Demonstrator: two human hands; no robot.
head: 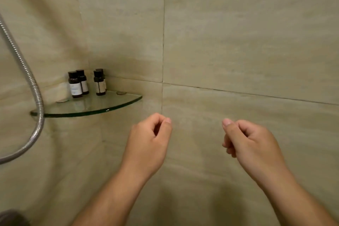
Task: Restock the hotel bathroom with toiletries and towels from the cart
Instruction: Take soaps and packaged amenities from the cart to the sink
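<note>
Head view. Left hand and right hand are held up before the wall, apart from each other. Fingers on both are loosely curled, narrow, holding nothing; the left thumb tip sits close to the forefinger.

Glass corner shelf lies up and to the left of the left hand. The left hand is nearer and the right is well off. Four bottles stand upright at the back of the shelf in two pairs, long axes vertical. Hose hangs across the shelf's left end.

Judgement: shower toiletries look stocked. No cart or towels in view. Any further reach to the shelf suits the left hand, going up-left, short of the hose.
</note>
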